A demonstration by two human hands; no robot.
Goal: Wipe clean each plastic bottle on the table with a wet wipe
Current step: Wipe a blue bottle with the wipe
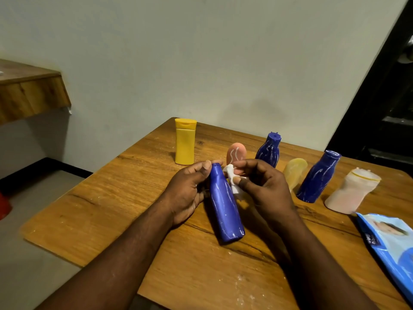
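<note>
wiping blue bottle (225, 206) | left hand (190, 189) grips neck to steady | right hand (261, 184) pinches wipe (232, 180) beside neck | yellow bottle (185, 142) behind

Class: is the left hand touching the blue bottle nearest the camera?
Touching. The head view shows the left hand gripping the blue bottle near its neck.

single head cam, wide-angle, looks fwd & down, close over table (107, 211), wall (201, 52) at back
</note>
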